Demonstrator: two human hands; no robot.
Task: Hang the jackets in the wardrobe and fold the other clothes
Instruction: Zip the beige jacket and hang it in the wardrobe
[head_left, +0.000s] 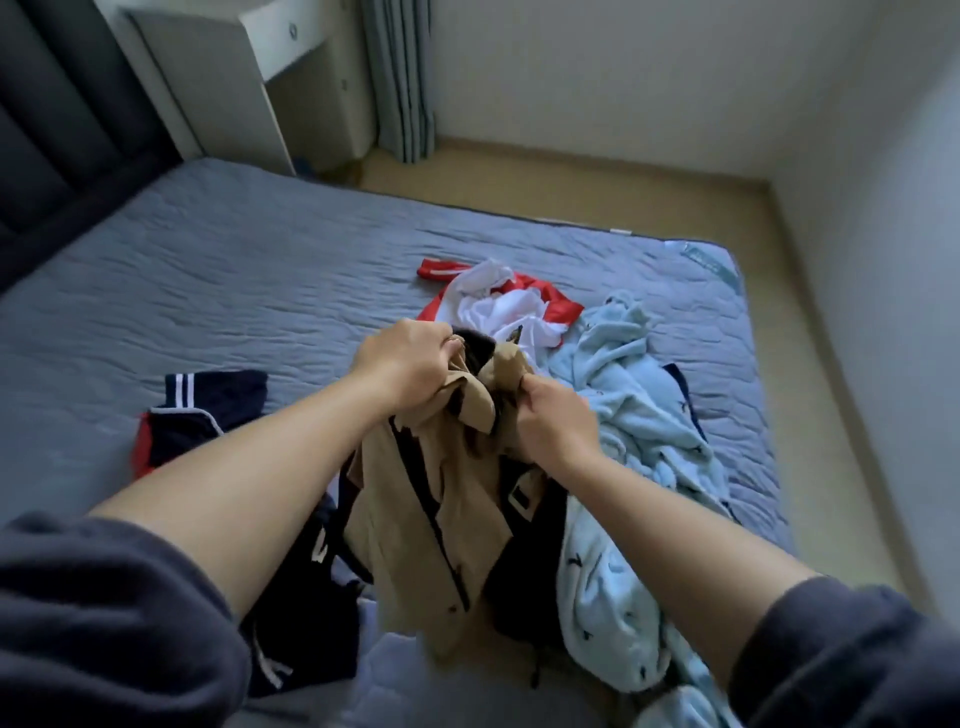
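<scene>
Both your hands are up in front of you, holding the tan jacket above the bed. Your left hand has its fingers curled tight round a bunch of the tan cloth near the top of the jacket. Your right hand is just beside it, and its fingers are curled round another bunch of the same cloth. The rest of the jacket hangs down between your arms, with dark lining showing along its edges. It is all crumpled, so you cannot tell which part is the collar. Just to the right of the jacket, a fluffy light blue garment with small dark marks lies in a long heap on the bed. Behind your hands lies a red and white top, rumpled and touching the blue heap. On the left, apart from the jacket, a pair of dark blue shorts with white stripes and a red patch lies on the bed. Under your left arm is another dark garment with white letters on it. At the far left stands a dark headboard, with a white cabinet next to it and a grey curtain in the corner.
</scene>
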